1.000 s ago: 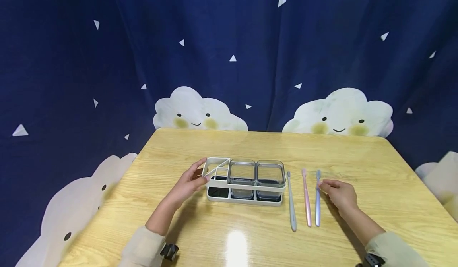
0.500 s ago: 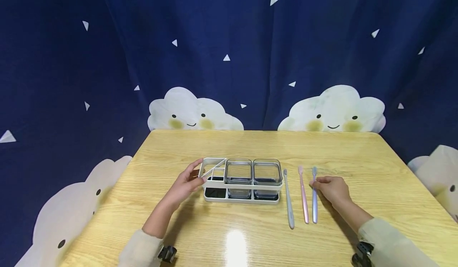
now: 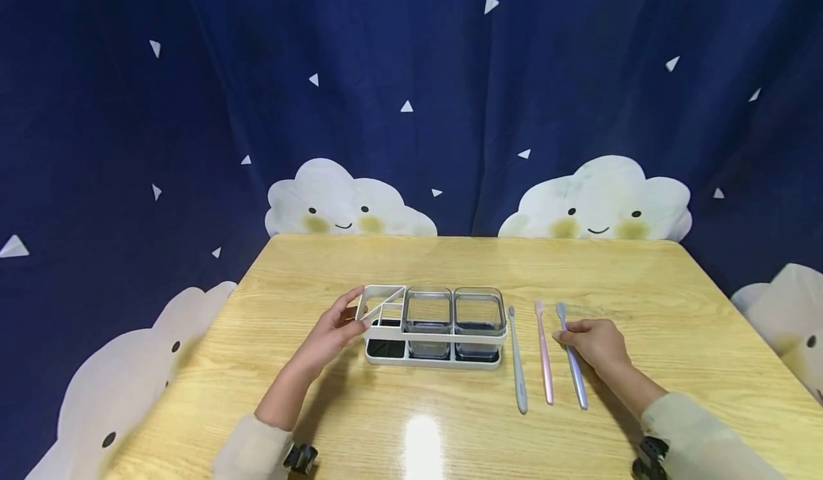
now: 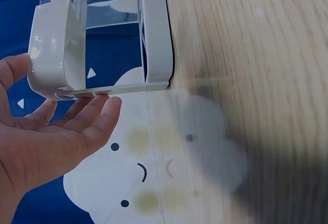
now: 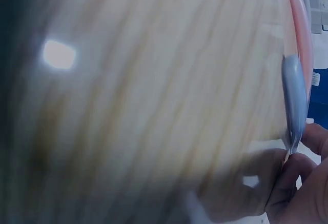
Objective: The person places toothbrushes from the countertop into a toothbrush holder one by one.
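The blue brush, pinched near its head by the right grip, slants beside the pink brush; whether it touches the tabletop is unclear. A moment ago the two lay nearly parallel; its handle end has since swung away. Next comes the grey brush, just beside the rack with two clear cups. The left grip holds the rack's left end, as before.

The head view's bottom edge is cutting off both sleeves; right of centre, the right hand is hiding part of the blue toothbrush. The left-wrist view's top edge is cutting off the rack; the right-wrist view's table is looking blurred.
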Demonstrator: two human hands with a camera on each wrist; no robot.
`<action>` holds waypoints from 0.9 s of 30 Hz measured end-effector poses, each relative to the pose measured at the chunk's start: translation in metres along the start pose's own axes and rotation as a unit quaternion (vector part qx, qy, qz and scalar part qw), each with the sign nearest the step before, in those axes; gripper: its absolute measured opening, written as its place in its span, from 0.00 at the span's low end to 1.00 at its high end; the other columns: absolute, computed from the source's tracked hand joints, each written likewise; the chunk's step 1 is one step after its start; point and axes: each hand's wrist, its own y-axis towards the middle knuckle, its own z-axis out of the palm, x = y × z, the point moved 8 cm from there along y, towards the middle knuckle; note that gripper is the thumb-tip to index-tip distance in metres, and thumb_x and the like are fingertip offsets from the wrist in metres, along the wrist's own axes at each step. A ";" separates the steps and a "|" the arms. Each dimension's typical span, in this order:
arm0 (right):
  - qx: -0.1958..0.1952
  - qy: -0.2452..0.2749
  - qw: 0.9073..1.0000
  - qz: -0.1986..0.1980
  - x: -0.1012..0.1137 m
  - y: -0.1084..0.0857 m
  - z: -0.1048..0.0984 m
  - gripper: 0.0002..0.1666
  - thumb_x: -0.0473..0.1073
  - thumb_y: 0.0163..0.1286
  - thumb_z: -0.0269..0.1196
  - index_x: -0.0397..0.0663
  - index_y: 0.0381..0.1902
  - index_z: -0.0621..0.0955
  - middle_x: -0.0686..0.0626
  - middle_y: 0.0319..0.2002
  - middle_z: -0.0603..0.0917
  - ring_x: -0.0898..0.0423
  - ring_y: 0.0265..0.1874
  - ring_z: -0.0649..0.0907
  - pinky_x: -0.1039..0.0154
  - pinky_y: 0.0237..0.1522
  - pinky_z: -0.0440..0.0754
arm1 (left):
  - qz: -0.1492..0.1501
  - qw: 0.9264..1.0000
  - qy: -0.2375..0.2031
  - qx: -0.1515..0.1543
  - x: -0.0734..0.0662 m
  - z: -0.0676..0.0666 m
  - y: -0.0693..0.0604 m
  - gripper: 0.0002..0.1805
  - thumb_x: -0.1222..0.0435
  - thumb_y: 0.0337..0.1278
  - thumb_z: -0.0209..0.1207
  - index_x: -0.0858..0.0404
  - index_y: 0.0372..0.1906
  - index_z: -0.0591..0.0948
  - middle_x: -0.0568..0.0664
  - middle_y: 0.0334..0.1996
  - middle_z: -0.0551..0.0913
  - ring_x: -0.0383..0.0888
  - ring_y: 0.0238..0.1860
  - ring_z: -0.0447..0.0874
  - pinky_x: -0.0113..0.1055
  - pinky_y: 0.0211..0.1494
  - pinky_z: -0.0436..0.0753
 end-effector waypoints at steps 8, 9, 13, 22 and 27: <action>-0.011 0.006 1.000 0.013 -0.002 0.001 -0.002 0.19 0.44 0.56 0.67 0.32 0.38 0.83 0.40 0.33 0.84 0.49 0.31 0.80 0.62 0.25 0.76 | -0.003 1.000 0.006 -0.006 0.000 0.000 0.000 0.35 0.70 0.57 0.56 0.56 0.70 0.60 0.62 0.55 0.72 0.50 0.49 0.74 0.52 0.51 0.70; -0.011 0.007 1.000 0.016 -0.002 0.001 -0.002 0.18 0.44 0.57 0.67 0.32 0.38 0.83 0.40 0.33 0.84 0.49 0.31 0.79 0.62 0.25 0.76 | -0.002 1.000 0.007 -0.007 0.000 0.000 0.000 0.35 0.70 0.57 0.56 0.56 0.70 0.60 0.62 0.55 0.72 0.50 0.49 0.74 0.51 0.51 0.71; -0.018 0.010 0.999 0.024 -0.002 0.001 -0.004 0.18 0.43 0.57 0.67 0.32 0.38 0.83 0.37 0.36 0.83 0.47 0.33 0.79 0.62 0.25 0.75 | 0.000 1.000 0.010 -0.008 0.001 -0.001 0.001 0.35 0.70 0.56 0.56 0.57 0.70 0.59 0.62 0.54 0.73 0.49 0.48 0.74 0.51 0.50 0.70; -0.019 0.021 0.999 0.020 -0.003 0.001 -0.004 0.17 0.42 0.59 0.65 0.33 0.40 0.83 0.36 0.39 0.82 0.42 0.39 0.77 0.60 0.29 0.75 | -0.002 1.000 0.005 -0.008 0.002 -0.002 0.002 0.35 0.70 0.56 0.56 0.57 0.70 0.59 0.61 0.54 0.73 0.50 0.49 0.74 0.53 0.51 0.70; -0.018 0.057 0.998 0.013 -0.002 -0.001 -0.007 0.18 0.41 0.58 0.66 0.31 0.42 0.82 0.38 0.38 0.83 0.45 0.38 0.78 0.64 0.29 0.74 | 0.002 1.000 0.003 -0.006 0.001 -0.001 0.001 0.36 0.70 0.55 0.56 0.58 0.70 0.59 0.62 0.55 0.73 0.50 0.49 0.74 0.53 0.51 0.70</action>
